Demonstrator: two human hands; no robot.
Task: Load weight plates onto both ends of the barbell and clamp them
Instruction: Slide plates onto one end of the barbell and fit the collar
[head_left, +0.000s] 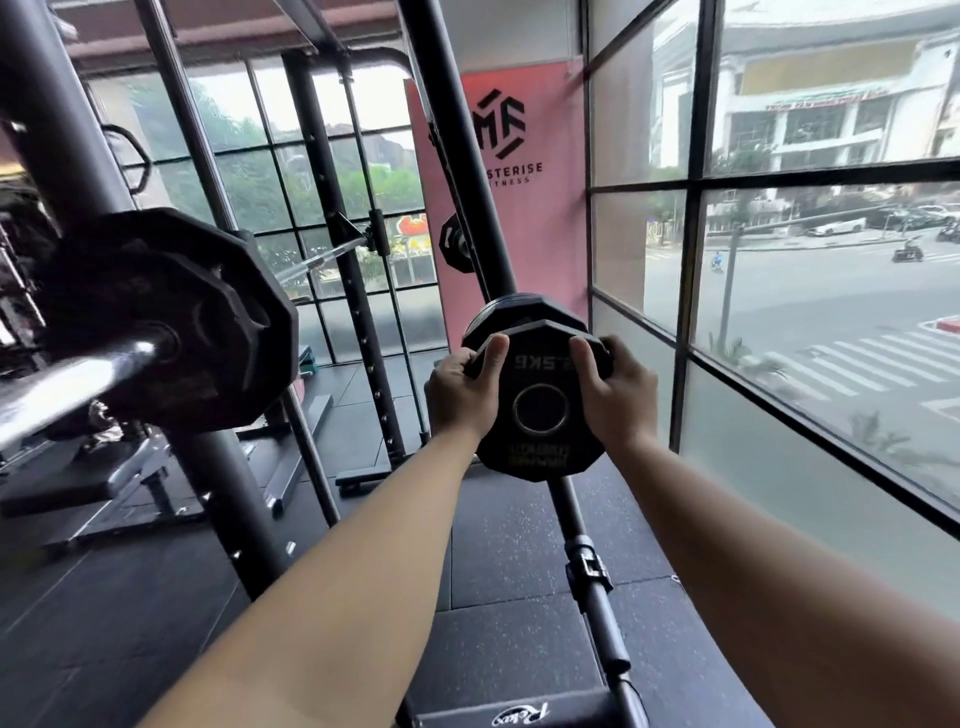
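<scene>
A small black 2.5 kg weight plate with a steel-ringed centre hole is held up in front of me. My left hand grips its left edge and my right hand grips its right edge, thumbs on the face. Behind it more black plates sit stacked on the slanted rack post. At the left, the chrome sleeve of the barbell points toward me with a large black plate on it. No clamp shows on that sleeve.
Black rack uprights cross the view. A bench stands low at the left on dark rubber flooring. A slanted black bar with a collar runs down the middle. Glass windows close the right side; a pink banner hangs behind.
</scene>
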